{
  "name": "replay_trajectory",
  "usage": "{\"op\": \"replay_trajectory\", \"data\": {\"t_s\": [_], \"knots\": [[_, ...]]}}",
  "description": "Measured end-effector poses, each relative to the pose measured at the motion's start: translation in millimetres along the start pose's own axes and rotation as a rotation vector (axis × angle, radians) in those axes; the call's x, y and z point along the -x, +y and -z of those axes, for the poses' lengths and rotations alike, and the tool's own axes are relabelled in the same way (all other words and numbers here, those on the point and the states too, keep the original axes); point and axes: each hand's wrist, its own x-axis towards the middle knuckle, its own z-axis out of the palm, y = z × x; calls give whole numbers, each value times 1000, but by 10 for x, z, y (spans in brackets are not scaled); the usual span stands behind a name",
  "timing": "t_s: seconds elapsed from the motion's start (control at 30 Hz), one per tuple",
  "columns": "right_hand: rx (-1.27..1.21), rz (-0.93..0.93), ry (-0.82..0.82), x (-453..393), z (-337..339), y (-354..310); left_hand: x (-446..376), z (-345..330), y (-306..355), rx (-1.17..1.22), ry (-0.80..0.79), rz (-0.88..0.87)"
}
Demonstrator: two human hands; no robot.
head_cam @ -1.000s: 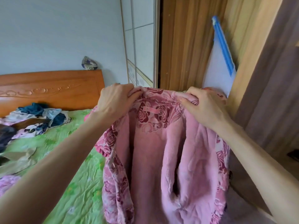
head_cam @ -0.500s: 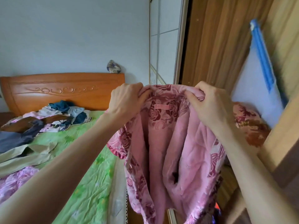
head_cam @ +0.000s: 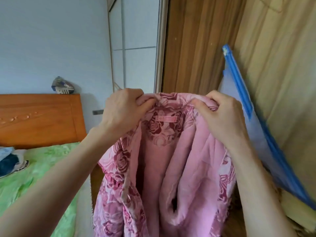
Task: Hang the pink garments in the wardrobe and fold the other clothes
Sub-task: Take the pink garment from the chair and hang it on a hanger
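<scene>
A pink rose-patterned padded jacket (head_cam: 164, 177) hangs open in front of me, its fleecy pink lining facing me. My left hand (head_cam: 122, 112) grips the collar on the left side and my right hand (head_cam: 222, 115) grips it on the right. The jacket hangs beside the open wardrobe (head_cam: 196, 48), whose brown wooden inside shows behind the collar. No hanger is visible; the inside of the shoulders is hidden. At the far left edge a few other clothes (head_cam: 8, 159) lie on the bed.
The bed with a green sheet (head_cam: 42, 168) and an orange wooden headboard (head_cam: 39, 118) lies to the left. A white sliding door (head_cam: 136, 43) stands behind. A blue-edged translucent storage bag (head_cam: 253, 125) leans inside the wardrobe at right. A small patterned object (head_cam: 62, 85) rests on the headboard.
The view has swung right and up toward the wardrobe. The clothes pile on the bed has slid mostly out of view. Both hands keep hold of the jacket's collar.
</scene>
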Motion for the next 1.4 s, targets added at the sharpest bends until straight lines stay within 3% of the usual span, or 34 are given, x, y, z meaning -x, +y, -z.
{"op": "replay_trajectory", "data": {"t_s": [0.17, 0.8, 1.0, 1.4], "knots": [[43, 5, 62, -517, 0, 124, -598, -298, -100, 75, -14, -129], [239, -5, 171, -2051, 511, 993, -2348, -1560, 305, 433, 98, -281], [341, 4, 138, -2440, 671, 1214, -2807, -1690, 578, 473, 136, -294], [549, -90, 78, -2569, 644, 1688, -3449, -2240, 802, 529, 59, -442]]}}
